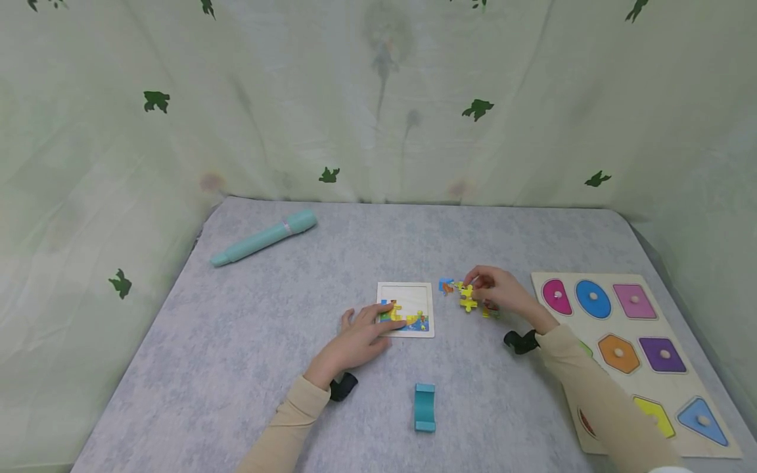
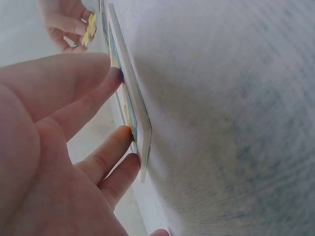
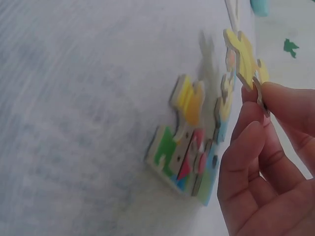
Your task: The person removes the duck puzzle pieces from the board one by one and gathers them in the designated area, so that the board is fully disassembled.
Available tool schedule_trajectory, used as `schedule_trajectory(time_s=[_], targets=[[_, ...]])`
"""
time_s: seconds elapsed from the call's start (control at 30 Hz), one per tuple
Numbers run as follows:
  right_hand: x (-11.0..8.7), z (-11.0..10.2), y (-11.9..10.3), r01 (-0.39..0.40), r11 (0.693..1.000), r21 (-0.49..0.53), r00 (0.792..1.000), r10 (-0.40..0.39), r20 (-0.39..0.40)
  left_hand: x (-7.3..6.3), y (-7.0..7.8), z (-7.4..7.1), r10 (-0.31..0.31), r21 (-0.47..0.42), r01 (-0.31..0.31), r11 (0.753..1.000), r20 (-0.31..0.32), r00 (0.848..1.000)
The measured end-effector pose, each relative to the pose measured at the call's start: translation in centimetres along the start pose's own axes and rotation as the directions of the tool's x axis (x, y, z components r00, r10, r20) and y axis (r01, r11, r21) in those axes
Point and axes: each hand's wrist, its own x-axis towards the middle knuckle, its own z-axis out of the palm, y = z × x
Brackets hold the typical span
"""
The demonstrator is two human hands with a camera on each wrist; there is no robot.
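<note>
A small white-framed jigsaw tray (image 1: 405,290) lies flat at mid-table, with colourful pieces joined along its lower half. My left hand (image 1: 353,343) rests on those pieces, its fingers stretched out over the tray's left part. In the left wrist view the fingertips (image 2: 124,135) touch the picture near the frame's edge. To the right of the tray, my right hand (image 1: 499,292) pinches a yellow jigsaw piece (image 3: 242,56) between thumb and fingers, raised above the table. Several loose jigsaw pieces (image 3: 170,157) lie below that hand, partly hidden by it in the head view.
A wooden shape board (image 1: 656,384) with knobbed coloured shapes lies at the right, under the right forearm. A teal marker-shaped stick (image 1: 263,240) lies at the back left. Close to the front is a teal curved block (image 1: 424,407). Fabric walls (image 1: 378,131) surround the table.
</note>
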Motion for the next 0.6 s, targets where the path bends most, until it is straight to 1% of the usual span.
schedule_trajectory(time_s=[0.13,0.3,0.5,0.6], targets=[[-0.3,-0.3,0.3,-0.01,0.999,0.03,1.0,0.01,0.022,0.0,0.0,0.0,0.002,-0.009,-0.002,1.0,0.0,1.0],[-0.3,0.0,0.4,-0.001,1.0,-0.03,1.0,0.002,0.027,0.1,0.0,0.0,0.002,-0.01,-0.002,1.0,0.002,1.0],[-0.2,0.6,0.0,0.037,0.993,-0.116,0.999,-0.035,0.018,0.1,-0.1,0.0,0.006,-0.009,-0.006,1.0,-0.001,1.0],[-0.1,1.0,-0.3,0.028,0.983,-0.18,1.0,-0.028,0.003,0.1,-0.1,0.0,0.008,-0.009,-0.008,1.0,0.0,1.0]])
